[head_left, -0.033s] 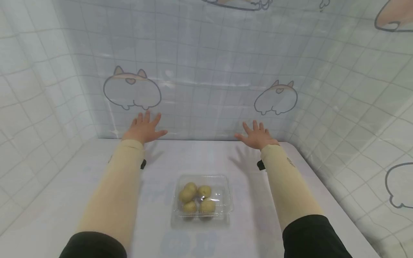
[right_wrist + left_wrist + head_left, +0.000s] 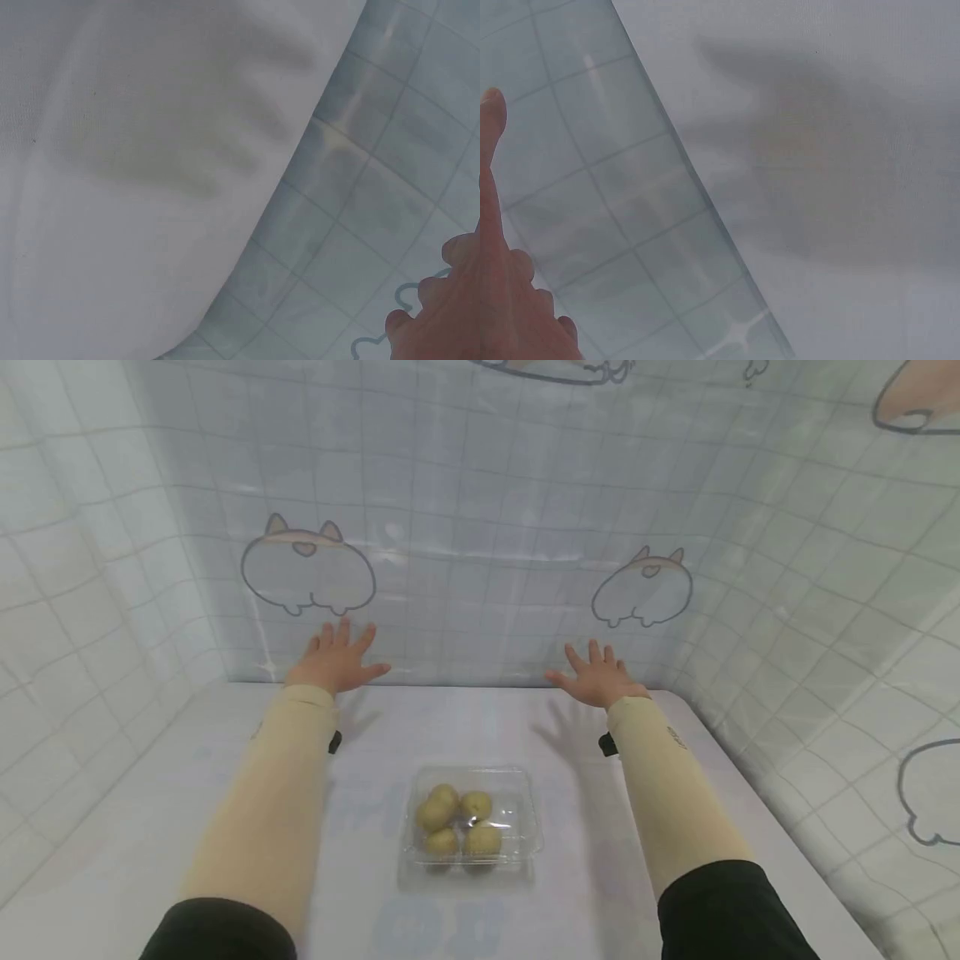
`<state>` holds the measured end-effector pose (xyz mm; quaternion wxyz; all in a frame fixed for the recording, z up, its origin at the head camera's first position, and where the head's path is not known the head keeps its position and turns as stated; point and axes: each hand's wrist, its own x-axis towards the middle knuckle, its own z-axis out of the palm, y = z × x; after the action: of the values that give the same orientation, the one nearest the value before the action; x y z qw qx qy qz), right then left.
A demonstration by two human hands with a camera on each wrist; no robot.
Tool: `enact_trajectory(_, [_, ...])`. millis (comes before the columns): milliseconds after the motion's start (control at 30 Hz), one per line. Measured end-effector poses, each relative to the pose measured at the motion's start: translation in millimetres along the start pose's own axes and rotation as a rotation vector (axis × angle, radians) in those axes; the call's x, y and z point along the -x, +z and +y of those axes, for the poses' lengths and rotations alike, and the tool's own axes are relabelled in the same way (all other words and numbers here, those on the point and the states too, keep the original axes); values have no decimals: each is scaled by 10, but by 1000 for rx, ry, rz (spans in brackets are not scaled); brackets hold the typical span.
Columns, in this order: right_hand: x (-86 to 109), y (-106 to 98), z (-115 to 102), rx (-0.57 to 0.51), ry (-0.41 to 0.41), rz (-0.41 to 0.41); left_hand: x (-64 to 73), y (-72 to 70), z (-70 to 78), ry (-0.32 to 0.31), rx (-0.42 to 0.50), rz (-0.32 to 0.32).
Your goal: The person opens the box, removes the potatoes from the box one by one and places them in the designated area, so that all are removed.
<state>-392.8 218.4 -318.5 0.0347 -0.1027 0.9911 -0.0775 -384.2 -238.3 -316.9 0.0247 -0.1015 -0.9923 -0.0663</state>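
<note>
1. Left grip (image 2: 335,662): spread wide, fingers apart, thumb pointing inward, holding nothing. It is raised near the far edge of the tabletop (image 2: 360,860); the left wrist view shows its blurred shadow (image 2: 810,150) on the white surface.

2. Right grip (image 2: 600,678): likewise spread wide and holding nothing, near the same edge, well apart from the left.

3. Wrists and forearms: a small black fitting (image 2: 335,742) shows at the left wrist and a black strap (image 2: 607,744) at the right. Both arms wear long beige sleeves. Likely fault: if a forearm is drawn back low and inward, a sleeve or fitting could catch the container rim and drag it.

4. Container (image 2: 519,818): clear plastic, resting on the tabletop between the forearms, well apart from both hands and closer to the person. Whether its lid is latched cannot be told. Likely fault: the wall looks thin — hard squeezing could buckle it, and a one-sided push could slide it.

5. Potatoes (image 2: 482,839): several yellowish, rounded pieces inside the container, bunched toward its left side. Likely fault: the uneven load could tip a lift taken at the middle; if the lid is loose, pieces could roll out.

6. Surround: a white sheet (image 2: 480,568) with grid lines and dog drawings hangs behind the far edge. Likely fault: fingers reaching farther forward could brush it.
</note>
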Motion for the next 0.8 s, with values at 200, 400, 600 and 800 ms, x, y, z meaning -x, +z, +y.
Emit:
enact_trajectory(200, [10, 20, -16, -13, 4, -26, -9, 20, -2, -9, -10, -14])
enact_trajectory(400, [9, 38, -39, -6, -24, -37, -34, 41, -86, -4, -37, -16])
enact_trajectory(600, [91, 57, -48, -73, -40, -41, -40, 64, -238, 49, -61, 7])
enact_trajectory(800, [213, 81, -37, -118, -62, -46, 82, 36, -304, 80, -38, 39])
